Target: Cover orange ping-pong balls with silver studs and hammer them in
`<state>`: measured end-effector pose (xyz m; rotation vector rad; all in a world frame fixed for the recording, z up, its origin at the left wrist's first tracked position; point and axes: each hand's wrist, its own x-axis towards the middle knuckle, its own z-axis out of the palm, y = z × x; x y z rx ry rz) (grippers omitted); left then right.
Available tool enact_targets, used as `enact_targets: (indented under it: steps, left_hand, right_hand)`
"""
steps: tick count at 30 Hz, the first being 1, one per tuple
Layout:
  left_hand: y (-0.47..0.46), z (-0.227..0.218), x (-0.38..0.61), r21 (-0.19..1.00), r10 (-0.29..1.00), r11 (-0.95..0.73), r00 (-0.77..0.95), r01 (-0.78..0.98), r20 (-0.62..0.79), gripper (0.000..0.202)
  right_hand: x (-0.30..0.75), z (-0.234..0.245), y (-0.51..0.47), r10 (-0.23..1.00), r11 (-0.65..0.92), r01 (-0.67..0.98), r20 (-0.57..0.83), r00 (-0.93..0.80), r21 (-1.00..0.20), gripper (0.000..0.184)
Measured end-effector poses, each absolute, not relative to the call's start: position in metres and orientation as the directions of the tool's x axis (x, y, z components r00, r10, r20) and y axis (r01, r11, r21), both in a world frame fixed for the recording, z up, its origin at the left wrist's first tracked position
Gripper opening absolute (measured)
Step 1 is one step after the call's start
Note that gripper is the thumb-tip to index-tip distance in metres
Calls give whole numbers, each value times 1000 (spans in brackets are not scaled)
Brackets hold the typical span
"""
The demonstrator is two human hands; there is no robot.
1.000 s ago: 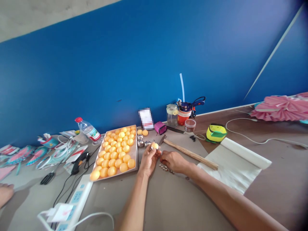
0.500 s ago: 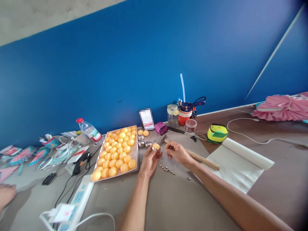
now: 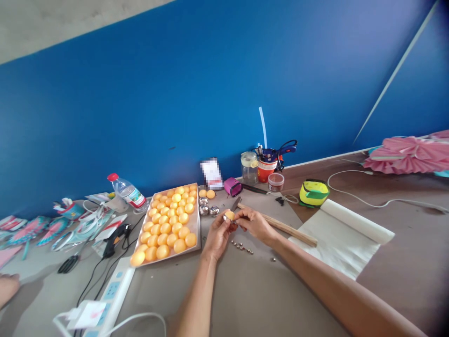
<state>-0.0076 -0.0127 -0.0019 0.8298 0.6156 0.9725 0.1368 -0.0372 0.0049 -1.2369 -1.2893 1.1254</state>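
My left hand is closed around an orange ping-pong ball, whose lower part looks silvery. The fingers of my right hand are pinched together against the ball's right side; anything tiny between them is hidden. Just behind my hands lie several balls covered in silver pieces. A short row of small silver beads rests on the table in front of the hands, with a single bead farther right. Beyond my right wrist lies a hammer with a wooden handle.
A shallow box of orange balls stands left of my hands. Left of it are a water bottle, cables and a power strip. A cup of tools and a jar stand behind. A person's hand shows at far left.
My right hand has moved left, from a small gap beside the ball to touching it. My left hand still holds the ball. The view has shifted slightly.
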Motion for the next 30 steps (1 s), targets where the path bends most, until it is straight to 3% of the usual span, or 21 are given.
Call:
enact_targets:
  steps: [12, 22, 26, 30]
  left_hand:
    - [-15, -5, -6, 864, 897, 271, 437, -424, -67, 36]
    - [-21, -2, -4, 895, 910, 247, 405, -371, -84, 39]
    - [-16, 0, -8, 838, 892, 310, 443, -449, -93, 35]
    - [-9, -1, -13, 776, 899, 350, 421, -524, -121, 34]
  right_hand:
    - [134, -10, -33, 996, 88, 58, 88, 4, -994, 8]
    - [129, -8, -34, 991, 60, 103, 71, 110, -993, 8]
    - [139, 0, -36, 998, 59, 118, 59, -5, -991, 8]
    - [152, 5, -41, 965, 149, 315, 69, -252, -937, 15]
